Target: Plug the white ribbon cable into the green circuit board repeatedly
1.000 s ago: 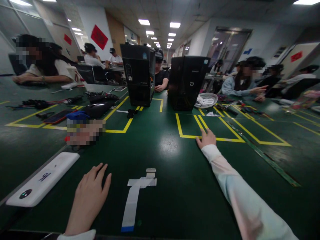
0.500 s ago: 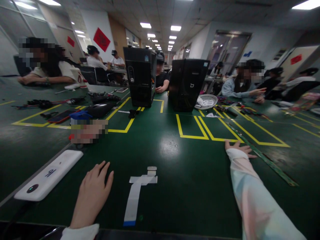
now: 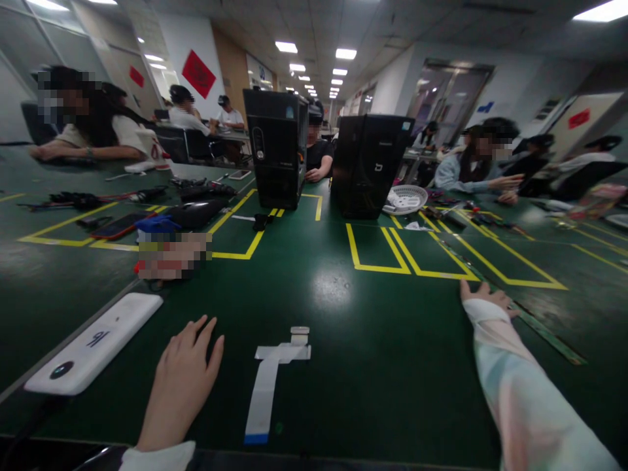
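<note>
My left hand (image 3: 189, 366) lies on the green table with its fingers stretched out, holding nothing. Between my two hands is a white flat ribbon cable (image 3: 262, 399) with a blue end and a small connector at the top. My right hand (image 3: 487, 297) reaches forward on the right, its fingers apart. It lies over a long, narrow green circuit board strip (image 3: 547, 333) and hides part of it; whether the fingertips touch the strip I cannot tell.
A white power bank-like device (image 3: 98, 343) sits left of my left hand. Two black computer towers (image 3: 275, 150) (image 3: 370, 167) stand ahead. A white basket (image 3: 406, 198), cables (image 3: 78, 203) and yellow tape outlines lie around. Several people sit around the table and beyond.
My right hand has moved a little to the right, onto the green circuit board strip. My left hand and the ribbon cable have stayed in place.
</note>
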Demonstrator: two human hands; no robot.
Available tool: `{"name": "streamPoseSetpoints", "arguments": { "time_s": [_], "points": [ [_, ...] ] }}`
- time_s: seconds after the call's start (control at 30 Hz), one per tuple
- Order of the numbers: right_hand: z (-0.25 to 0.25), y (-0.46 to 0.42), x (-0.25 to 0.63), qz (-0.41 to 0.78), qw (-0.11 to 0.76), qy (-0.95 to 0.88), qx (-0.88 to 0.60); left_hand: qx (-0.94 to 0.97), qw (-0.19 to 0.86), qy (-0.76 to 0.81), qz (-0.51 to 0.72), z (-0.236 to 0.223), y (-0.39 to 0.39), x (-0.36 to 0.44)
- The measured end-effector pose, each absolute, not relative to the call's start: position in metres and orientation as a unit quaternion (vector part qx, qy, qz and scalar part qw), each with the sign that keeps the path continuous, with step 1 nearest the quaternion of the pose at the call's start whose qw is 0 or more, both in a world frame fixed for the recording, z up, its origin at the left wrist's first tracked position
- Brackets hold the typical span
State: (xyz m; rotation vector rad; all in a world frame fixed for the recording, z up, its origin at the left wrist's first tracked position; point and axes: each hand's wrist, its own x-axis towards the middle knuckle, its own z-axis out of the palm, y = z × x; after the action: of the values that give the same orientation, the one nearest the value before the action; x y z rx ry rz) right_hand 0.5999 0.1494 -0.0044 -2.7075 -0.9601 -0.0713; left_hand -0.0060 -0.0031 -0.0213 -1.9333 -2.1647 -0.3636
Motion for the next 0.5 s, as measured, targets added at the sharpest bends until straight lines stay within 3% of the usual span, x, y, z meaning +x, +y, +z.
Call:
{"name": "streamPoseSetpoints", "arguments": {
  "time_s": [0.5],
  "points": [
    [0.000,0.101,0.649,-0.004,0.057,-0.538,-0.841,-0.660,0.100,-0.734,-0.126,-0.022,-0.003,-0.009]
  ]
}}
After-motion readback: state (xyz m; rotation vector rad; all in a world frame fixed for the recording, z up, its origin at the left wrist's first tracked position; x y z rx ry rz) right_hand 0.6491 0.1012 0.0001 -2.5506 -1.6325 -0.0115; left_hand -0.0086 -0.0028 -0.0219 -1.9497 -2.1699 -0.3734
